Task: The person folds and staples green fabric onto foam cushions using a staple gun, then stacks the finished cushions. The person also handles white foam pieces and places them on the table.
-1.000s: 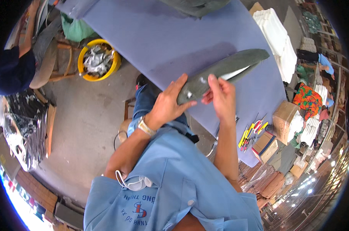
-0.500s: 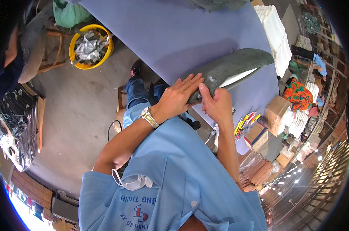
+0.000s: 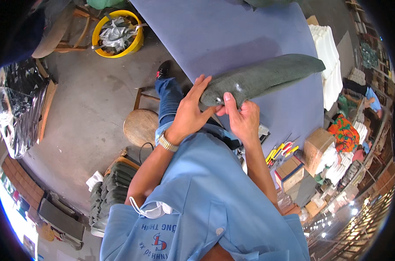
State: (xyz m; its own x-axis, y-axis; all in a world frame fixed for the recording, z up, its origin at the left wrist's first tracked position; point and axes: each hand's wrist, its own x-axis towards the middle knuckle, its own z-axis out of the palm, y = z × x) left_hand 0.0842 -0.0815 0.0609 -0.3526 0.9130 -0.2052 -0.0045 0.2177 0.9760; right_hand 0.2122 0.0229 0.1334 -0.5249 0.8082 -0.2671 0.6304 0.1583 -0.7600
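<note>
A long cushion [image 3: 267,76] in dark grey-green fabric lies across the table, its near end toward me and its far tip to the right. My left hand [image 3: 191,106] rests against the rounded near end, fingers stretched out along it and the thumb reaching beneath. With curled fingers, my right hand [image 3: 243,117] pinches the fabric at the near lower corner, its thumb pressing on top. Small pale shiny spots show on the fabric near that thumb. A fold runs along the cushion's lower side; what is inside it is hidden in this view.
The blue-grey table [image 3: 197,32] holds scissors and yellow-handled tools [image 3: 284,150]. White foam pads [image 3: 328,65] are stacked at its right edge, with cardboard boxes [image 3: 317,145] nearby. Left are a yellow bin [image 3: 138,42] of scraps, a round wooden stool [image 3: 141,127] and stacked dark cushions [image 3: 112,191].
The white filling that showed along the cushion's lower opening is now covered. My left hand has slid off the top to the near end; the cushion has turned slightly.
</note>
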